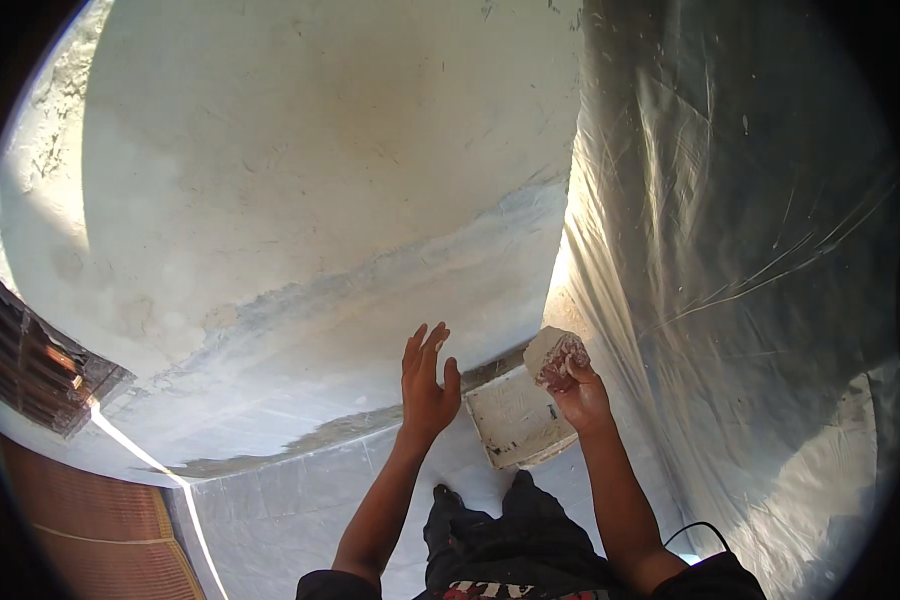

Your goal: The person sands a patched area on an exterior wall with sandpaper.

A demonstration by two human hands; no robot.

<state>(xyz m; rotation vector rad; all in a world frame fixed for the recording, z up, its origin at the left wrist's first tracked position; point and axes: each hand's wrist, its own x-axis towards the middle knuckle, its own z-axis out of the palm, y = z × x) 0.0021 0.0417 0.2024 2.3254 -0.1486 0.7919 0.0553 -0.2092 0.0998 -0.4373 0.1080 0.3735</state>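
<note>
My left hand [430,388] is raised in front of the plastered wall [350,200], its fingers stretched out and nothing in it. Whether it touches the wall I cannot tell. In my right hand [581,400] is a chunky block [558,358] with a pale flat face and a reddish-brown side smeared with white. My thumb and fingers close around its near side. Below the block, close to my feet, lies a shallow whitish rectangular tray [478,432] with dark specks inside.
Plastic sheeting [730,250] hangs along the right side. Grey sheeting [300,510] covers the floor by the wall's base. At the left are a dark slatted grille [40,350] and a brown ribbed mat [100,520]. A white strip [145,455] runs past them.
</note>
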